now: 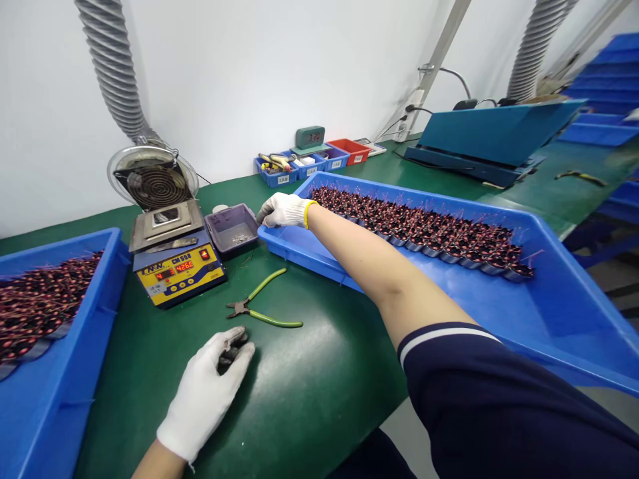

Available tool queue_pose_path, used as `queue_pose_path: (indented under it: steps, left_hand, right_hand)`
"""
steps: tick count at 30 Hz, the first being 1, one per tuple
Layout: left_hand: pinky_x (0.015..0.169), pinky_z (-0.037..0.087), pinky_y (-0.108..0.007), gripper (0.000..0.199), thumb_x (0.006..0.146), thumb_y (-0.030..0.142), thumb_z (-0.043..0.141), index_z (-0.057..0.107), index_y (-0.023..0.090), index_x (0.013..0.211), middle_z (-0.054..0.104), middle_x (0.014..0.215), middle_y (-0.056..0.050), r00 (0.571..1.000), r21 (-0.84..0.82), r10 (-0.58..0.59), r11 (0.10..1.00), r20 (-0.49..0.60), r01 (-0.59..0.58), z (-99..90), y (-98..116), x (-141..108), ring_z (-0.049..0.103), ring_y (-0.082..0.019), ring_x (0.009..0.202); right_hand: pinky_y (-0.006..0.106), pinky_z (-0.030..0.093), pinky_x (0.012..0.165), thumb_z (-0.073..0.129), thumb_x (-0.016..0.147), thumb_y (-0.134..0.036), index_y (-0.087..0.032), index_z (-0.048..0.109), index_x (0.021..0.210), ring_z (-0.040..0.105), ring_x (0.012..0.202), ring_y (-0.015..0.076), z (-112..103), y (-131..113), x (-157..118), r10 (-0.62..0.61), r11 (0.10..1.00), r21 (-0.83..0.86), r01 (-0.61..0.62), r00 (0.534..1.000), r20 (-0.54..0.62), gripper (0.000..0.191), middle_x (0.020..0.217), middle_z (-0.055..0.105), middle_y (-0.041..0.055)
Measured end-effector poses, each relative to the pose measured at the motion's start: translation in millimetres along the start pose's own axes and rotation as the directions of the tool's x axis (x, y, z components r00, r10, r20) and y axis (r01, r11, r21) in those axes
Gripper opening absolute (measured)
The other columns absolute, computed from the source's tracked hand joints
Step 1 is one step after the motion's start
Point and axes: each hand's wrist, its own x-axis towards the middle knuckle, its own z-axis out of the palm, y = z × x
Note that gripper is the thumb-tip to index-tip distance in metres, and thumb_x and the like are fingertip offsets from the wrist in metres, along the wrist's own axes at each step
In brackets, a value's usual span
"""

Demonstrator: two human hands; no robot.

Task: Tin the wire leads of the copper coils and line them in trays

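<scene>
Though near, pliers (242, 307) beyond left fingers (243, 358)

The left hand (207, 382) (gloved) is half-curled, right hand (285, 210) outstretched.

1. Electronics workshop: a green workbench (304, 379) against a white wall (249, 80).
2. Toward its back edge, a solder pot (182, 274) before a flexible exhaust duct (107, 63), and labelled bins (272, 180).
3. Overhanging its front edge, a blue tray (499, 319) of wired components (424, 229).

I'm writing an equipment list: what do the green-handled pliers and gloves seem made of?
Pliers: probably steel, from the dull grey head; shiny grips suggest plastic or rubber. Gloves: matte white, apparently knit, given the snug right cuff; fiber unclear.
</scene>
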Motion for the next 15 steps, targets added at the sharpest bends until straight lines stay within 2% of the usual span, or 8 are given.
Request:
queue_pose_path:
  steps: [9, 11, 15]
  left_hand:
    - [0.09, 0.05, -0.038, 0.049, 0.078, 0.055, 0.051, 0.063, 0.019, 0.11, 0.067, 0.109, -0.008, 1.0, -0.006, 0.006, 1.0, -0.027, -0.006, 0.0, -1.4, 0.2, 0.064, -0.022, 0.094]
    - [0.09, 0.05, -0.038, 0.049, 0.078, 0.055, 0.051, 0.063, 0.019, 0.11, 0.067, 0.109, -0.007, 1.0, -0.005, 0.009, 1.0, -0.027, -0.009, -0.1, -1.5, 0.2, 0.064, -0.022, 0.095]
    - [0.092, 0.048, -0.039, 0.049, 0.079, 0.055, 0.05, 0.062, 0.02, 0.112, 0.066, 0.112, -0.007, 1.0, 0.0, 0.005, 1.0, -0.011, -0.005, -0.1, -1.1, 0.1, 0.063, -0.022, 0.097]
  right_hand:
    - [0.014, 0.05, 0.061, 0.057, 0.07, -0.009, -0.022, 0.072, 0.102, 0.064, 0.062, 0.0083, 3.8, -7.7, -1.0, 0.027, 1.0, 0.005, -0.027, 1.0, -0.002, 0.038, 0.078, 0.071, -0.0018]
    - [0.014, 0.05, 0.064, 0.057, 0.071, -0.011, -0.023, 0.071, 0.105, 0.065, 0.067, 0.0087, 4.7, -2.9, -0.7, 0.021, 1.0, -0.012, -0.021, 1.0, -0.021, 0.039, 0.082, 0.071, -0.002]
    - [0.015, 0.047, 0.076, 0.063, 0.071, -0.023, -0.026, 0.063, 0.118, 0.064, 0.089, 0.0113, 4.7, 11.5, -1.3, -0.007, 0.999, -0.039, 0.004, 0.998, -0.06, 0.047, 0.101, 0.068, -0.0025]
